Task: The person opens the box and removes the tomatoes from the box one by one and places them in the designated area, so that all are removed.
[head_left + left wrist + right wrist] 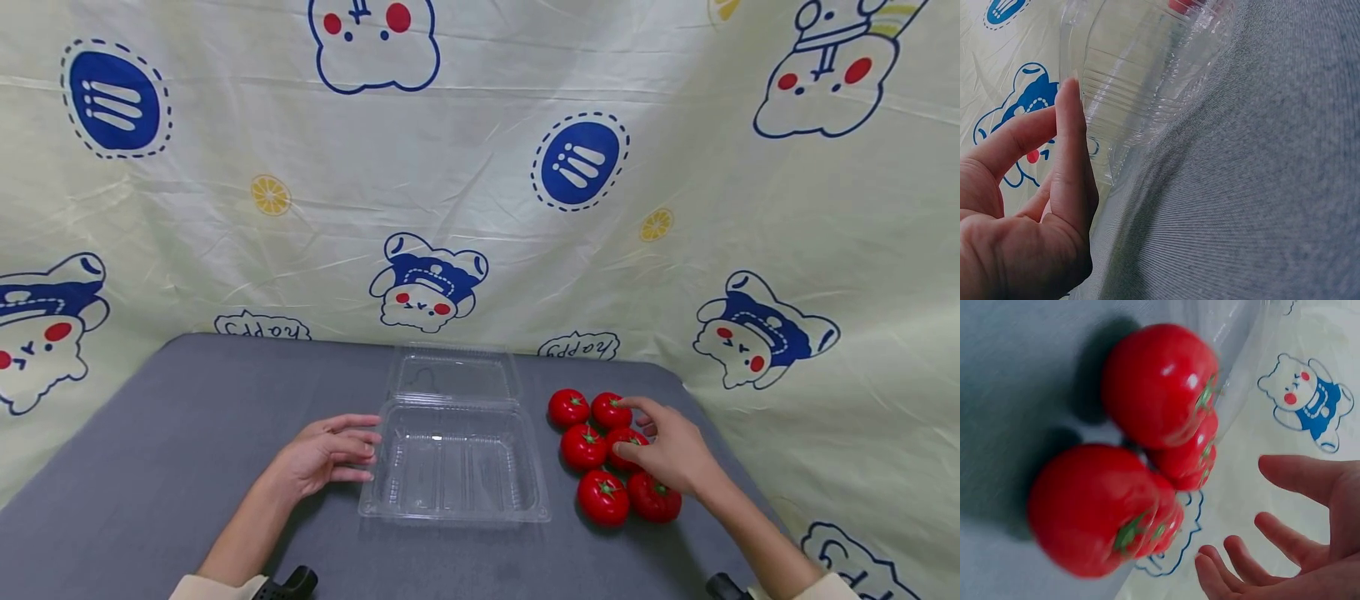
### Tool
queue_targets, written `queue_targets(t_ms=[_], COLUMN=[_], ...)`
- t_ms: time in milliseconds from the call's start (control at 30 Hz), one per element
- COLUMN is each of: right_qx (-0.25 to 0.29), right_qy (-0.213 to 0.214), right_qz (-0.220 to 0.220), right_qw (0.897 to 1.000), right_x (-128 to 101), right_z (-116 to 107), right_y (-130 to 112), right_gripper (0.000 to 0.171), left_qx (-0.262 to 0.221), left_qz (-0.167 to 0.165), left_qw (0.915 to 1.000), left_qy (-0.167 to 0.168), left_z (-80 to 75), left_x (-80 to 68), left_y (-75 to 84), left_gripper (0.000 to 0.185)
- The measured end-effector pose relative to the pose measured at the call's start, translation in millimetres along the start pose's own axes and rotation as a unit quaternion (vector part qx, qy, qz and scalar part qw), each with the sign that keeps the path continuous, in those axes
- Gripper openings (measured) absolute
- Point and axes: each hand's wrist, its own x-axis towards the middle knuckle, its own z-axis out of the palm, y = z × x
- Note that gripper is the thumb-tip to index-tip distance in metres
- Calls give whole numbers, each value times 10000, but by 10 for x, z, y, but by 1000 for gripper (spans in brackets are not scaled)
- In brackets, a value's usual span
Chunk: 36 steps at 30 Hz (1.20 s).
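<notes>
Left hand (324, 454) lies palm down on the grey table (150, 467), forearm angled in from the lower left. Its fingers are straight and relaxed, holding nothing; the fingertips (1069, 109) rest against the left wall of the clear plastic clamshell container (456, 467). The container stands at the table's middle, lid folded back flat behind it.

Right hand (671, 454) reaches in from the lower right, over a cluster of six red tomatoes (602, 497) lying just right of the container. Fingers are spread and loosely bent, gripping nothing; the index finger extends toward the far tomato (609, 410), the thumb lies at the middle tomato (624, 442). Whether the fingertips touch the fruit cannot be told. The right wrist view shows the fingers (1300, 478) apart and the palm bare, tomatoes (1160, 384) just beside.

A cartoon-printed cloth (480, 183) hangs behind the table.
</notes>
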Motion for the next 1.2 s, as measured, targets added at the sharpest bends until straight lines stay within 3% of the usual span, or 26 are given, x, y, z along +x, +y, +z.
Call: queue_targets(t_ms=[233, 667, 1000, 1200], right_qx=[408, 833, 974, 1009], right_qy=[295, 236, 259, 275], right_qz=[-127, -144, -458, -422], right_qw=[9987, 9961, 9938, 9936], right_x=[49, 154, 210, 227], right_z=[141, 444, 700, 829], right_y=[-250, -541, -679, -777], right_gripper=[58, 55, 53, 49], left_qx=[6, 27, 60, 85], left_qz=[-29, -91, -79, -54], left_qw=[10000, 9998, 9999, 9997], left_qy=[61, 170, 51, -235], left_z=[-1, 20, -26, -71], left_x=[4, 17, 2, -35], left_y=[-6, -12, -17, -23], left_gripper=[63, 62, 59, 53])
